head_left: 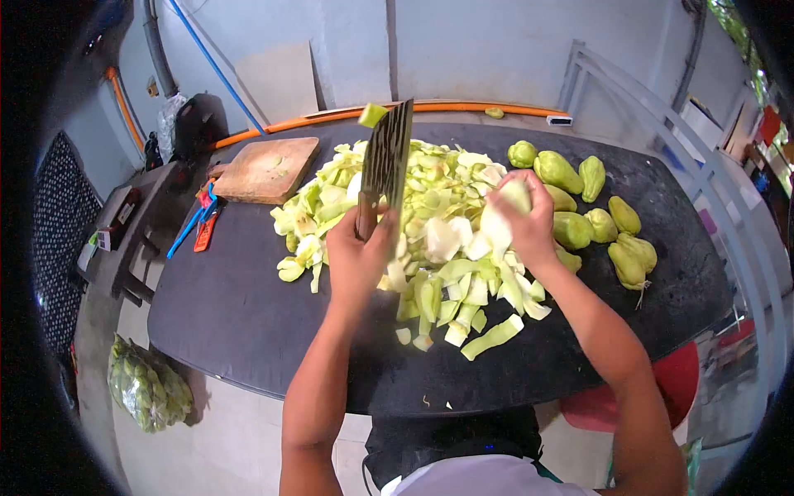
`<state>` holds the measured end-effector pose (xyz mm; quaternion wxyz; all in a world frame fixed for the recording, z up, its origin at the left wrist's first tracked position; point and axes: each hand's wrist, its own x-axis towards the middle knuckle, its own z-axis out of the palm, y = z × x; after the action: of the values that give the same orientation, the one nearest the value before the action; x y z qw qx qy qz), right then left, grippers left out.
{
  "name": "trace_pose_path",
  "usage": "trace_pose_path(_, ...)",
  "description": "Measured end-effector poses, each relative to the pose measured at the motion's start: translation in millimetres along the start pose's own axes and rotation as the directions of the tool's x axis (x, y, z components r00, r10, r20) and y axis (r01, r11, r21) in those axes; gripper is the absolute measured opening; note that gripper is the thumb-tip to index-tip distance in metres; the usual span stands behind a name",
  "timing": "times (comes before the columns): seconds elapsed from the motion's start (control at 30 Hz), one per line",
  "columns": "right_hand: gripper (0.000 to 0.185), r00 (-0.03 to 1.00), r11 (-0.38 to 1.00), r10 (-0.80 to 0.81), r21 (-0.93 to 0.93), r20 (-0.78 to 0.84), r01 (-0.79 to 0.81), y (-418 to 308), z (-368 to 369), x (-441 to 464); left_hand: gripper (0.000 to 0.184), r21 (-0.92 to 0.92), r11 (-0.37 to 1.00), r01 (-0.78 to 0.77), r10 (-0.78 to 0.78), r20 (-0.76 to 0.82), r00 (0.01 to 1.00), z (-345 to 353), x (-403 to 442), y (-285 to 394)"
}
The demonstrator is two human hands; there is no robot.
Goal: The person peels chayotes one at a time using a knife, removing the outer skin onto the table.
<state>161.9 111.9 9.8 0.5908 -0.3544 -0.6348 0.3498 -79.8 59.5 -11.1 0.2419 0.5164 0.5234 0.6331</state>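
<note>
My left hand (361,244) is closed round the brown handle of a cleaver (387,161), whose wide dark blade points up and away. A pale green piece of peel (372,115) shows beside the blade's upper end; I cannot tell whether it sticks there or is in the air. My right hand (533,215) grips a peeled, pale chayote (514,197), partly hidden by the fingers and blurred. Beneath and between both hands spreads a large heap of peels and cut chayote pieces (438,178). Several unpeeled green chayotes (558,172) lie just right of my right hand.
A wooden cutting board (269,169) lies at the back left of the dark table (231,306). Beside it are a blue tool and an orange-handled one (206,232). A filled plastic bag (147,384) rests on the floor at left. A red stool (674,384) stands under the right edge.
</note>
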Motion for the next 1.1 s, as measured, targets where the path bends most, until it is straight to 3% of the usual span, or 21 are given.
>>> trace_pose_path(0.03, 0.023, 0.945, 0.863, 0.324, 0.395, 0.046, -0.315, -11.0, -1.7, 6.3, 0.020, -0.112, 0.982, 0.149, -0.143, 0.064, 0.988, 3.1, -5.8, 12.3)
trace_pose_path(0.07, 0.019, 0.798, 0.488, 0.564, 0.694, 0.212, -0.529, -17.9, -4.0, 10.2, 0.020, -0.208, 0.931, 0.300, -0.273, 0.146, 0.951, 7.1, -12.4, 27.0)
trace_pose_path(0.1, 0.018, 0.782, 0.437, 0.582, 0.726, 0.222, -0.531, -15.1, -4.7, 9.6, 0.016, -0.241, 0.874, 0.421, -0.381, 0.196, 0.903, 13.2, -20.8, 44.4)
trace_pose_path(0.17, 0.016, 0.750, 0.328, 0.610, 0.782, 0.253, -0.531, -4.4, -4.4, 7.1, 0.019, -0.266, 0.812, 0.519, -0.415, 0.362, 0.835, 20.9, -31.4, 42.2)
trace_pose_path(0.27, 0.011, 0.744, 0.310, 0.624, 0.800, 0.237, -0.514, 21.0, -12.7, 4.9, 0.021, -0.243, 0.726, 0.643, -0.479, 0.492, 0.727, 31.4, -42.9, 47.8)
trace_pose_path(0.4, 0.020, 0.779, 0.318, 0.515, 0.764, 0.358, -0.562, 24.0, -34.0, -4.4, 0.022, -0.170, 0.704, 0.690, -0.521, 0.537, 0.664, 37.7, -46.0, 48.3)
trace_pose_path(0.43, 0.030, 0.762, 0.309, 0.546, 0.761, 0.349, -0.570, 26.9, -34.7, -2.8, 0.023, -0.164, 0.688, 0.707, -0.542, 0.532, 0.651, 39.7, -46.1, 47.5)
trace_pose_path(0.53, 0.037, 0.772, 0.372, 0.581, 0.759, 0.259, -0.535, 15.2, -27.0, -1.8, 0.019, -0.064, 0.704, 0.708, -0.588, 0.506, 0.631, 44.7, -47.3, 48.0)
trace_pose_path(0.63, 0.044, 0.781, 0.385, 0.584, 0.772, 0.221, -0.506, 1.2, -17.8, -2.2, 0.021, -0.091, 0.686, 0.722, -0.581, 0.529, 0.619, 45.9, -48.5, 42.3)
trace_pose_path(0.73, 0.046, 0.782, 0.397, 0.584, 0.763, 0.219, -0.511, -3.6, -18.6, -2.4, 0.024, -0.099, 0.684, 0.723, -0.582, 0.525, 0.622, 44.7, -47.5, 41.0)
trace_pose_path(0.83, 0.047, 0.819, 0.411, 0.485, 0.746, 0.307, -0.524, 6.5, -25.0, -3.0, 0.025, -0.096, 0.683, 0.724, -0.582, 0.527, 0.619, 44.3, -47.1, 41.9)
trace_pose_path(1.1, 0.046, 0.811, 0.446, 0.538, 0.740, 0.229, -0.504, -11.8, -19.6, -2.5, 0.024, -0.110, 0.661, 0.743, -0.589, 0.537, 0.604, 44.2, -48.2, 42.5)
